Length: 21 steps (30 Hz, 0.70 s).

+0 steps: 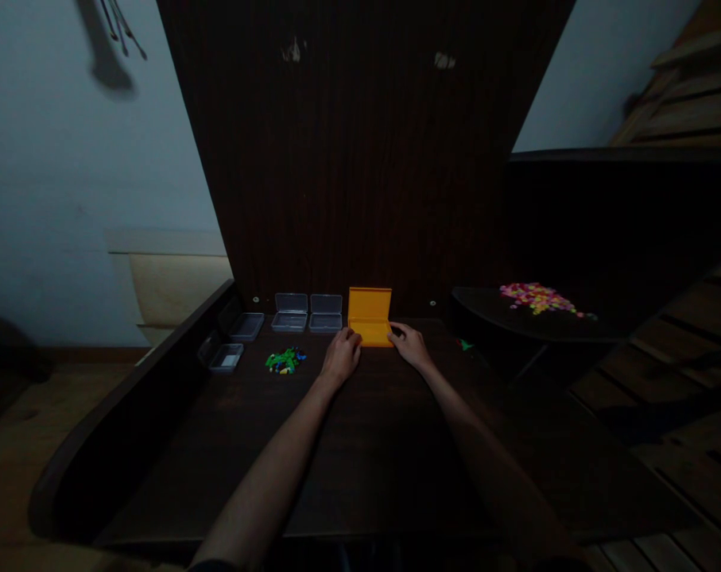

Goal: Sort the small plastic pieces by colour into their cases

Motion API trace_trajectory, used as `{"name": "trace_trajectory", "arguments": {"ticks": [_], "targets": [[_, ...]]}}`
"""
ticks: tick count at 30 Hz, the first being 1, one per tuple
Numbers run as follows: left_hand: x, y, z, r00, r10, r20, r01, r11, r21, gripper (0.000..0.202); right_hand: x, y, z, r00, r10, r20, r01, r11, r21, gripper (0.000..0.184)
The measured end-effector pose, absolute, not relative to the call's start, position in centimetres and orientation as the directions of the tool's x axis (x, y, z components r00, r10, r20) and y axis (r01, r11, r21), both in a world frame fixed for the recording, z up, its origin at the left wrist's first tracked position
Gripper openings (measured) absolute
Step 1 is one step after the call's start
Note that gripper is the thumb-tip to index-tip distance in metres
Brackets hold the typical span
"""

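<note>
A yellow hinged box [370,332] stands with its lid raised on the dark desk, near the upright back panel. My left hand [342,355] is at the box's left front corner, its fingers curled against the side. On the opposite edge, my right hand [410,345] grips with thumb and fingers. Just left of the box are two clear plastic boxes, one nearer [326,321] and one farther [289,321], both with lids up. A small pile of green, blue and white pieces [285,361] lies left of my left hand.
Two more clear boxes [246,326] [226,358] sit by the raised left side board [151,397]. At right, a curved shelf [485,306] bears a heap of pink and yellow pieces [536,297]. A small green and red piece [464,345] lies below that shelf.
</note>
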<state>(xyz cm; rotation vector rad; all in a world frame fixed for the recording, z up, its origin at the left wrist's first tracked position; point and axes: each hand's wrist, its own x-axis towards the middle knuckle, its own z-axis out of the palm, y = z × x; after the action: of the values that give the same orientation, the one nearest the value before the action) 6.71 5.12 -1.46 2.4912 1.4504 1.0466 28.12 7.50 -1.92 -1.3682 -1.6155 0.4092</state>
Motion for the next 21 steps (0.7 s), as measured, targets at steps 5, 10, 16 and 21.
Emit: {"name": "trace_trajectory", "arguments": {"ticks": [5,10,16,21], "targets": [[6.5,4.8,-1.3,0.312,0.798,0.515,0.75,-0.54,0.383,0.028,28.0,7.1,-1.7,0.07,0.878,0.474,0.588,0.348,-0.731,0.037],[5.9,4.0,-1.1,0.333,0.783,0.525,0.719,-0.571,0.396,0.035,27.9,5.6,-1.6,0.046,0.862,0.506,0.606,0.379,-0.7,0.042],[3.8,1.7,-0.8,0.384,0.764,0.518,0.684,-0.612,0.396,0.036,28.4,2.6,-1.8,-0.055,0.835,0.548,0.64,0.451,-0.622,0.042],[1.8,-0.5,-0.6,0.475,0.744,0.47,0.647,-0.657,0.387,0.031,28.2,0.0,-1.4,-0.248,0.778,0.578,0.729,0.542,-0.417,0.026]]}}
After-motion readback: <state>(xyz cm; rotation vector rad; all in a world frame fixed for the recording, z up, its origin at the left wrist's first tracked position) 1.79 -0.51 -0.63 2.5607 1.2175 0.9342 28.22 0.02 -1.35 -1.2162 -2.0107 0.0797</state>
